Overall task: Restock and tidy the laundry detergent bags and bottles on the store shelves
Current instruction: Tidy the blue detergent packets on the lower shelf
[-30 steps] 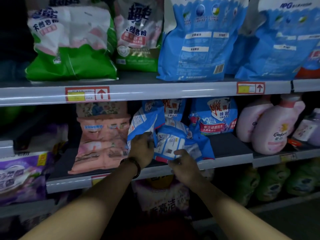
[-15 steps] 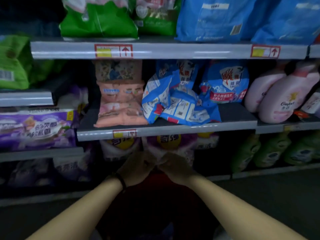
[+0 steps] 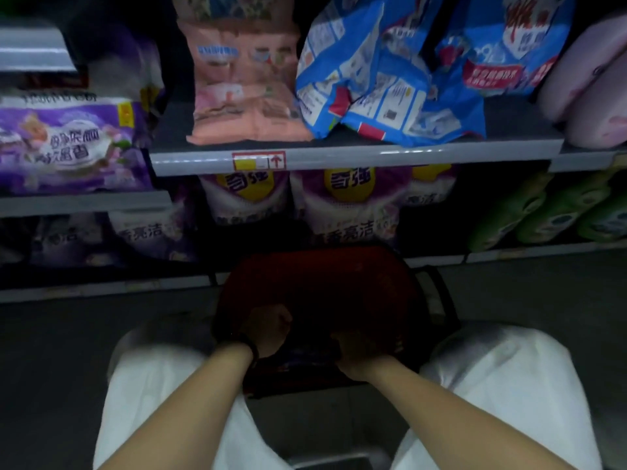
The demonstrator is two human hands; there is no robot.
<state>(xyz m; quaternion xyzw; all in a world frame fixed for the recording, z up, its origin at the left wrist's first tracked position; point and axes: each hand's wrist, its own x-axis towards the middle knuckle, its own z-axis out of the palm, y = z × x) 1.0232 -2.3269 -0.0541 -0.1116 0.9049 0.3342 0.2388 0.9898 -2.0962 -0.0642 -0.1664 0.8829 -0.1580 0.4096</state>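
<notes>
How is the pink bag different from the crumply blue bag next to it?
The pink bag is salmon pink with pale pictures, while the blue bag is bright blue with white panels and red patches. The pink bag looks fairly smooth and leans back, while the blue bag is crumpled and folded over on itself. Both are soft bags sitting side by side on the same grey shelf.

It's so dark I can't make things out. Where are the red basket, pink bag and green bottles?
red basket (image 3: 325, 276): head view, far wall.
pink bag (image 3: 244, 103): head view, middle of its front.
green bottles (image 3: 553, 215): head view, middle bottle's body.
</notes>
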